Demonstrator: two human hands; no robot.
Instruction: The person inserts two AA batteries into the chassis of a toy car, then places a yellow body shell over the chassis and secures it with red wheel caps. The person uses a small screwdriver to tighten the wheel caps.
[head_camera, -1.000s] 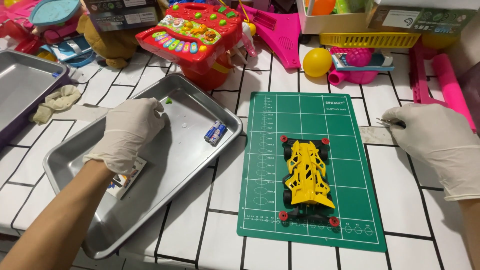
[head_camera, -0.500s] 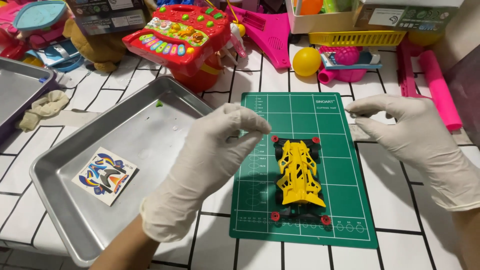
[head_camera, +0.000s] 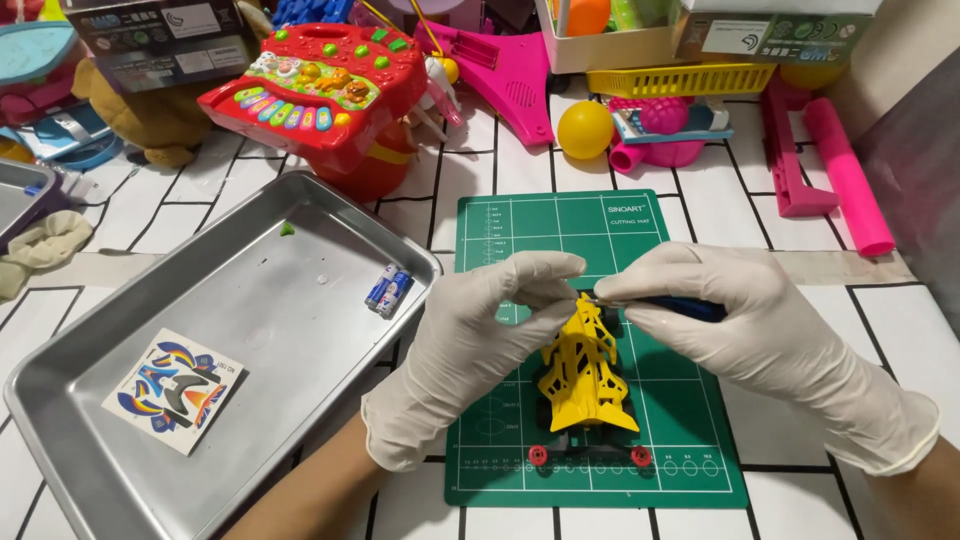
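The counter (head_camera: 470, 190) is white with a black grid of lines, and its far side is crammed with toys: a red toy keyboard (head_camera: 315, 85), a yellow ball (head_camera: 585, 128), a yellow basket (head_camera: 680, 78) and pink plastic bits. A green cutting mat (head_camera: 610, 225) sits in the middle, with a steel tray (head_camera: 100, 440) just to its left holding a sticker sheet (head_camera: 173, 388) and two small batteries (head_camera: 388, 290). Open room is mostly the bare tray floor and the strip of counter right of the mat. A yellow toy car (head_camera: 585, 385) stands on the mat, red wheels toward the near edge. The gloved left hand (head_camera: 470, 350) is curled, fingertips pinched at the car's far end. The gloved right hand (head_camera: 745, 330) is closed around a dark-handled tool (head_camera: 685, 308), its tip meeting the car's top right by the left fingertips.
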